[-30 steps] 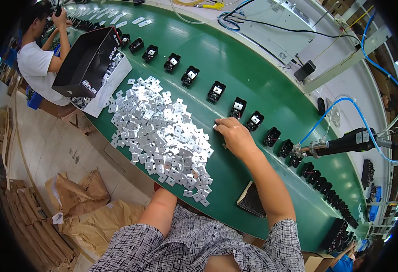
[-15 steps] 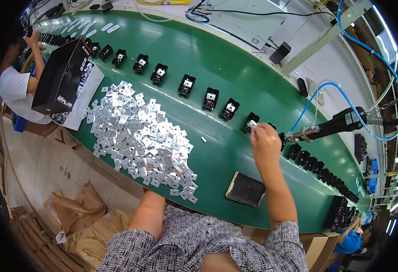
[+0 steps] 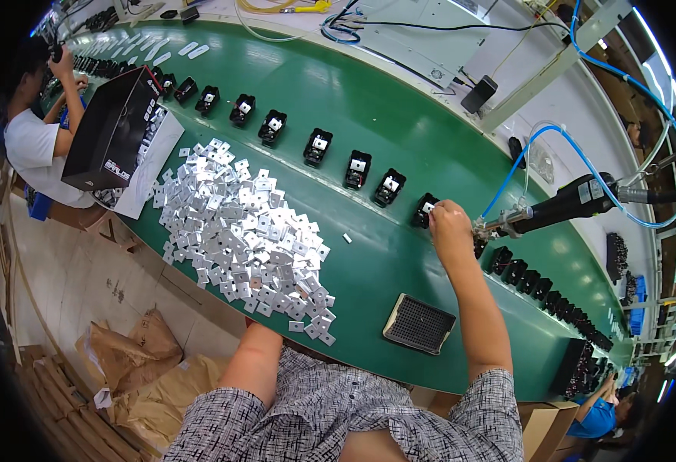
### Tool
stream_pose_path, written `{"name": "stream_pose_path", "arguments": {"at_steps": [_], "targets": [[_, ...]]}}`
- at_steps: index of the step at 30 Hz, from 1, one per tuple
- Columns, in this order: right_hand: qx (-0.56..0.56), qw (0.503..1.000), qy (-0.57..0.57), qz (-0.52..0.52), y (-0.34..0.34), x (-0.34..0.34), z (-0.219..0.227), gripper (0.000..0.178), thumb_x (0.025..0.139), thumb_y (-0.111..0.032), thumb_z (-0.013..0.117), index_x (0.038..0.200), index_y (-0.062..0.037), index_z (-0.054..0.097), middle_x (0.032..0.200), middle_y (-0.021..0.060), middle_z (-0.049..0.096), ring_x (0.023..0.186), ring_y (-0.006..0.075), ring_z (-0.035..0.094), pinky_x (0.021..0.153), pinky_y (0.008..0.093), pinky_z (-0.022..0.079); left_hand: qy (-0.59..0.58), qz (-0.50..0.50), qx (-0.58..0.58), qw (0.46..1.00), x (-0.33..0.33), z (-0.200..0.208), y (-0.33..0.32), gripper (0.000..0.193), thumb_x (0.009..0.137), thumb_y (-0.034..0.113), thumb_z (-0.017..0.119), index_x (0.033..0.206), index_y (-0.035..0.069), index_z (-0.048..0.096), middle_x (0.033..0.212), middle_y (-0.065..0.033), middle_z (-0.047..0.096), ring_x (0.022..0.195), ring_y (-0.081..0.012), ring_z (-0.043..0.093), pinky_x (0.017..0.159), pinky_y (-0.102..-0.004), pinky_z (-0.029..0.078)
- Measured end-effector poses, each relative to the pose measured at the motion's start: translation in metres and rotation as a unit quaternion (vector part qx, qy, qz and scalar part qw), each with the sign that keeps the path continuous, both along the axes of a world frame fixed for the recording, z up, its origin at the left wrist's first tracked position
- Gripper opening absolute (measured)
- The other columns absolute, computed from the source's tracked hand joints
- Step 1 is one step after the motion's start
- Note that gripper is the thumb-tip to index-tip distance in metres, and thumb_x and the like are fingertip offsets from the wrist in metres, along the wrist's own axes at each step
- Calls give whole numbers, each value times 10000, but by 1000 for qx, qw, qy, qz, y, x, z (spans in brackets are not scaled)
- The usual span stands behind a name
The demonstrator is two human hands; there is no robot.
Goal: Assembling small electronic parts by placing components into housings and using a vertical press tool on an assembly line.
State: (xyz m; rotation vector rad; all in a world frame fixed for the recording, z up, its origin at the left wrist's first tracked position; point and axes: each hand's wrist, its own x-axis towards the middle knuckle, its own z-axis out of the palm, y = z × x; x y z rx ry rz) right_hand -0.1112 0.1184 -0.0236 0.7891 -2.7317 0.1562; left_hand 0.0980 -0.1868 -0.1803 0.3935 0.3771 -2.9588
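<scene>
My right hand (image 3: 452,231) reaches out over the green bench with its fingers curled together. Its fingertips are beside a black housing (image 3: 424,212) that has a small silver plate in it. Whatever the fingers grip, if anything, is hidden behind the hand. My left forearm (image 3: 254,358) runs down to the bench edge, and the left hand is out of sight. A row of similar black housings (image 3: 357,169), most with a silver plate inside, stretches away to the left. Left of centre lies a large heap of small silver plates (image 3: 238,231), each with a hole.
A blue-hosed black power screwdriver (image 3: 577,204) hangs just right of my hand. A dark ribbed tray (image 3: 419,323) lies near the front edge. More housings (image 3: 538,286) line up at right. One person (image 3: 33,142) sits far left beside a black box (image 3: 110,131), another (image 3: 598,412) far right.
My right hand has shifted slightly right, off the silver plate it was touching, which now shows more clearly in the housing. The view has turned a little.
</scene>
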Motion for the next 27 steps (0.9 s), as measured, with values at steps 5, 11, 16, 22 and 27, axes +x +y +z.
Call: {"name": "stream_pose_path", "arguments": {"at_steps": [5,11,16,22,27], "targets": [[19,1000,-21,-4,-7,-14,1,74,852,-34,652,872,13,706,939,135,685,791,329,645,733,408,530,-56,20,-10,998,4,10,-3,883,920,803,268,1601,253,378,1644,-107,383,1499,-422,347,1030,-805,333],[9,999,29,-21,-36,14,28,178,853,27,598,1002,20,696,1027,147,647,880,332,620,769,405,524,-33,54,-31,998,6,15,-1,851,950,770,225,1616,253,341,1661,-91,351,1521,-379,316,1118,-727,273],[-186,966,-43,177,-105,82,34,185,852,13,701,1034,-15,717,1055,115,694,884,295,662,777,374,546,12,55,-46,997,7,15,0,826,975,743,190,1629,253,310,1675,-77,324,1540,-343,290,1192,-661,223],[-239,935,-94,243,-164,123,23,201,832,-54,792,1021,-38,727,1059,86,740,877,247,687,773,331,563,59,42,-65,995,7,14,-1,800,1000,716,154,1641,253,279,1689,-63,297,1559,-307,265,1265,-596,173],[-213,949,-46,227,-168,123,9,208,822,-40,792,1020,-40,728,1030,75,731,826,232,685,730,317,559,101,57,318,941,13,-16,0,744,1025,668,154,1631,261,299,1678,-51,324,1558,-294,270,1273,-542,188]]}}
